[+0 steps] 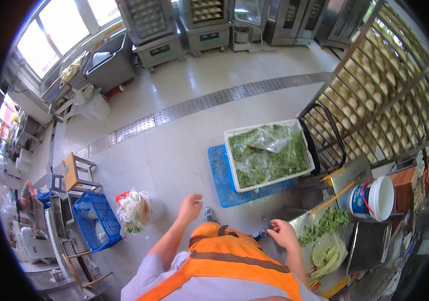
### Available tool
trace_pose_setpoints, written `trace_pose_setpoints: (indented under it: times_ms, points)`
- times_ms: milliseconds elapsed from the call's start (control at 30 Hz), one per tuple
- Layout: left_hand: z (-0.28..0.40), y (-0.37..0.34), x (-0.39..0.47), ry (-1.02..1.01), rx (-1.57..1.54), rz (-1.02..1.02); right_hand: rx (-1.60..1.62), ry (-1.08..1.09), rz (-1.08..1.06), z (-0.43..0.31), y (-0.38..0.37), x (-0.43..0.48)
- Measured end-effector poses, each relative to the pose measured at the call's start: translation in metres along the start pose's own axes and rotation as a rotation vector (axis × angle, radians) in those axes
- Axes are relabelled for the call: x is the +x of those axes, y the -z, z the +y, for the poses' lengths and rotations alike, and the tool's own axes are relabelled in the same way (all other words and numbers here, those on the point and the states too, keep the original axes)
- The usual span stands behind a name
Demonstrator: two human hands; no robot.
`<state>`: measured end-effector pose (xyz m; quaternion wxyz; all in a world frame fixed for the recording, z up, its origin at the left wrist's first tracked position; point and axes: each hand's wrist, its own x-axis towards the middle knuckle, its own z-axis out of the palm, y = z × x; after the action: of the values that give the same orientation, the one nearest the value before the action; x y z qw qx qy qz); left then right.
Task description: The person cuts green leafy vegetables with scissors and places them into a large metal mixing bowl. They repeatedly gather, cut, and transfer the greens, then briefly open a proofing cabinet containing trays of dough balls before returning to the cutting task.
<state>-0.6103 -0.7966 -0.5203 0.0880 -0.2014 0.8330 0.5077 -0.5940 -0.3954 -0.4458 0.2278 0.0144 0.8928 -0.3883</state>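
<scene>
My left hand hangs over the floor beside my orange apron, its fingers loosely bent and nothing seen in them. On the other side, my right hand is also bare, with its fingers curved and a little apart. It is nearest to leafy greens on a metal worktop. Beside those greens lies a clear plastic bag with pale green leaves. Ahead of me, a white crate holds frilly greens partly under clear plastic. It rests on a blue plastic pallet.
A tall rack with trays of pale round pieces stands at the right. A white bucket lies near a dark baking tray. Left are a bag-topped bin, blue basket and wooden stool. Another person is far left.
</scene>
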Motion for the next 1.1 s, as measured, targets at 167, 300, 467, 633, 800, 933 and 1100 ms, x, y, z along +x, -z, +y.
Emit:
trace_pose_setpoints:
  times_ms: [167, 300, 467, 633, 800, 933, 1100]
  points:
    - [-0.036, 0.086, 0.014, 0.025, -0.037, 0.202, -0.159, 0.05, -0.15, -0.081, -0.035, 0.079]
    - [-0.054, 0.127, 0.036, 0.021, -0.095, 0.328, -0.348, 0.04, -0.276, -0.103, -0.047, 0.125]
    - [-0.069, 0.157, 0.079, 0.054, -0.107, 0.359, -0.443, 0.031, -0.312, -0.111, -0.062, 0.173]
    - [-0.08, 0.194, 0.148, 0.057, -0.014, 0.263, -0.431, -0.072, -0.354, -0.134, -0.083, 0.245]
    - [-0.115, 0.236, 0.222, 0.179, 0.156, 0.155, -0.547, -0.056, -0.316, -0.187, -0.089, 0.346]
    - [-0.183, 0.259, 0.256, 0.433, 0.018, 0.149, -0.409, 0.074, -0.352, -0.25, -0.083, 0.439]
    - [-0.272, 0.255, 0.244, 1.051, -0.43, 0.287, -0.322, 0.181, -0.265, -0.319, -0.071, 0.545]
